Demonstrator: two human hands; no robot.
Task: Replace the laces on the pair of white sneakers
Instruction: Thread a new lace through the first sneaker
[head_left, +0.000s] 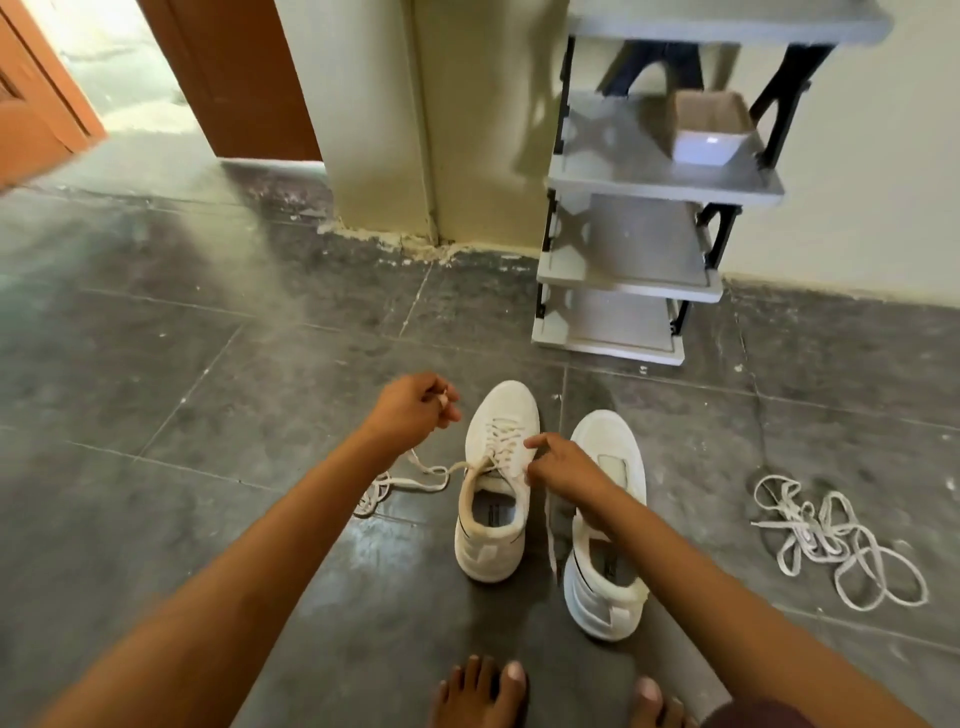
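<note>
At lower centre on the floor (208, 364), the left hand (415, 402) pinches the lace (426, 470) of the laced sneaker (488, 551), the right hand (563, 467) pinches its other strand, beside the unlaced sneaker (608, 447).

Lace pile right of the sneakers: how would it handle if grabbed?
Lace pile is probably floppy, since it lies in slack loops. Likely light, being thin flat cord. Loops cross and tangle, so lifting one strand would probably drag the rest.
</note>
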